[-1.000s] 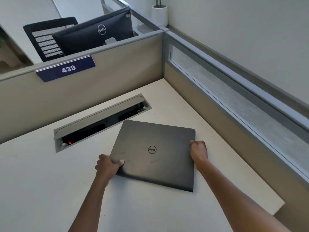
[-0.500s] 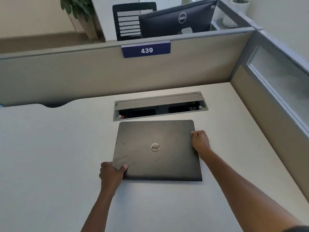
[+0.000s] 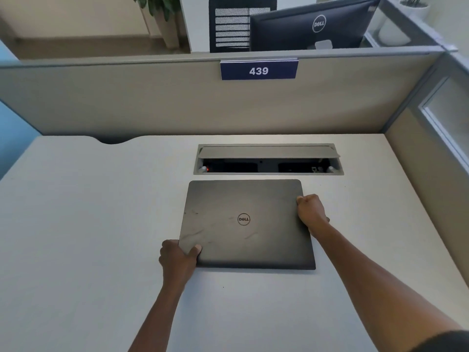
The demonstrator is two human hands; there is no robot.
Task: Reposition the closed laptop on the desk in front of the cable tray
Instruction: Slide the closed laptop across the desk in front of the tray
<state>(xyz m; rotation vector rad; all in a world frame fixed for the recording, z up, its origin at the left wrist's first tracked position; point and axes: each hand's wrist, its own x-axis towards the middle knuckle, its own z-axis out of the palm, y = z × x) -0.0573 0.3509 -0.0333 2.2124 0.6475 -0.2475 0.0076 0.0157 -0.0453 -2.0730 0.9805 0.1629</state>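
Between the two hands lies the closed dark grey laptop with a round logo on its lid, flat on the pale desk top. The left hand clasps the laptop's near-left corner, thumb on the lid and fingers curled at the edge. The right hand is closed as a fist against the right side edge, toward the far corner; whether its fingers hook under the edge cannot be told. The grip is thus diagonal, with the laptop's body lying inward and forward from each hand. Its long axis runs left to right, parallel to the recessed grey metal cable tray with a tilted flap, which lies just beyond the far edge, a narrow strip of desk between them. Both hands are equally placed to steer. Little room is left forward; open desk spreads wide to the left of the left hand and toward the person. The placement looks nearly done, needing only a small squaring or a release.
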